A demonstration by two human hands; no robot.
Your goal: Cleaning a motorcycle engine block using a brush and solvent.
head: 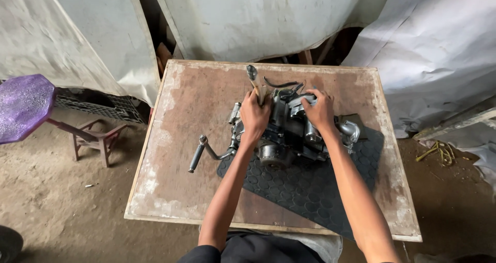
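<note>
- Left hand [254, 115] closing around a wooden-handled tool [253, 80], gripping the handle low, tool standing nearly upright with its dark metal head pointing away from the body.
- Right hand [319, 109] pressing down on top of the small engine [289, 131], fingers [310, 95] curled over the upper casing; gripping it or only bracing it, cannot tell.
- Engine sitting at the centre of the desk [181, 113], partly on a black studded rubber mat [310, 190], grey and black, with a round cover facing the body.
- Kick-start lever [199, 153] sticking out from the engine's left side, bending toward the near-left, resting over bare desk surface just off the mat.
- Thin dark curved hose or cable [281, 82] lying just behind the engine, near the tool head.
- Mat lying at an angle, running toward the desk's near-right edge.
- Desk top showing worn brown board with pale patches along the edges.
- Purple octagonal stool top [23, 105] standing well apart at far left on a dirt floor [57, 201], small wooden stool [95, 139] beside it.
- Pale tarpaulins [258, 15] hanging behind the desk.
- Yellow cord [436, 150] lying on the ground at right.
</note>
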